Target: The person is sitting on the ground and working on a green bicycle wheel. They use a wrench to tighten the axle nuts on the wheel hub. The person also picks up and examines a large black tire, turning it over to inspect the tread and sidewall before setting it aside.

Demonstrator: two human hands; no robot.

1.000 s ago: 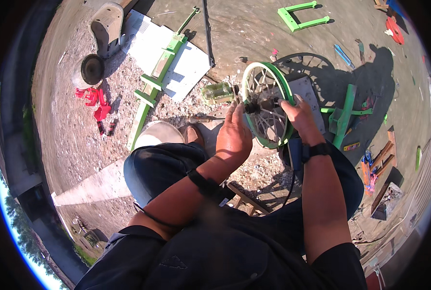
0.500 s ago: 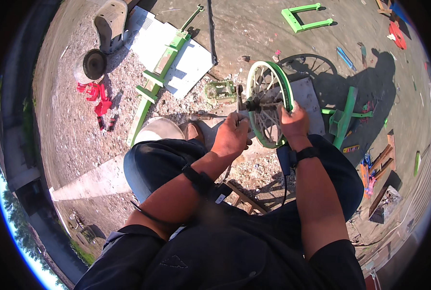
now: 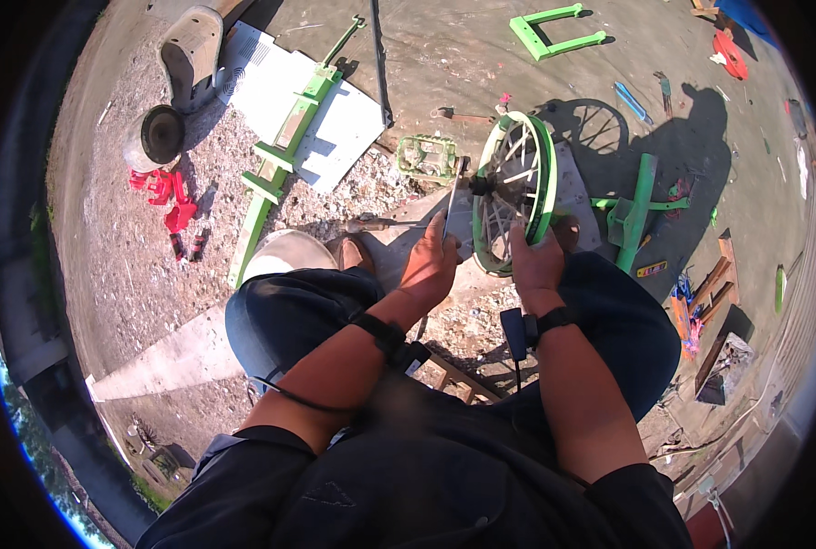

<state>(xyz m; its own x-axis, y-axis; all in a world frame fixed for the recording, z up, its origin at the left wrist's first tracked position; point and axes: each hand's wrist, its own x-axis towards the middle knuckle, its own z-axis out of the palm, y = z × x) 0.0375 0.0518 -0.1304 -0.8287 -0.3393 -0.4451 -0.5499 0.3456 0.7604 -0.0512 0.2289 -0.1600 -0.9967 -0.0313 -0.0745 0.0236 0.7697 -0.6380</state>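
Observation:
A light-green spoked wheel [image 3: 547, 169] stands tilted in front of me, with a dark hub on its left side. My right hand [image 3: 538, 261] grips its near lower rim by the spokes, thumb on the inner side. My left hand [image 3: 431, 267] is closed round a slim metal wrench [image 3: 454, 194], which points up and away. The wrench's far end is beside the hub, apart from it as far as I can see. Beyond the left hand lies a green openwork frame [image 3: 426, 157]. A screwdriver-like tool [image 3: 368, 224] lies left of the left hand.
Left, a long green metal beam [image 3: 280, 160] rests across a white panel [image 3: 353, 128]. Red parts [image 3: 179, 215] and a grey seat [image 3: 193, 55] lie farther left. On the right are a green tube bracket [image 3: 637, 215] and blue-handled pliers [image 3: 632, 102]. A green U-shaped frame [image 3: 536, 41] lies far off.
The wrench has come away from the hub and now points upward in my left hand. My right hand has shifted lower on the wheel, which has turned slightly.

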